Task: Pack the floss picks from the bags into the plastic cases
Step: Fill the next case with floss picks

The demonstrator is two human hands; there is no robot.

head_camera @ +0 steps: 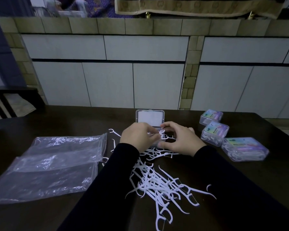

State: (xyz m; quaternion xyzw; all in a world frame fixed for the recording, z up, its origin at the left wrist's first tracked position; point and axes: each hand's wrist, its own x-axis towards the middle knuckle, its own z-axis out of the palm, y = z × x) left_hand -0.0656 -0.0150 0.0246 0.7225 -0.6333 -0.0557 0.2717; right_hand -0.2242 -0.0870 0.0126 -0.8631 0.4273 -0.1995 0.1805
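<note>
A clear plastic case [150,117] stands open on the dark table, its lid raised toward the far side. My left hand [137,136] holds a small bunch of white floss picks over the case's tray. My right hand [178,139] curls around the tray's right and near side, thumb at its near edge. A large loose pile of floss picks [158,182] lies between my forearms, near the table's front. Two empty clear zip bags [45,165] lie flat at the left.
Three closed filled cases with colourful labels sit in a row at the right: [211,117], [214,132], [244,149]. A few stray picks [114,132] lie left of the open case. A tiled counter with white cabinet doors [107,80] stands beyond the table.
</note>
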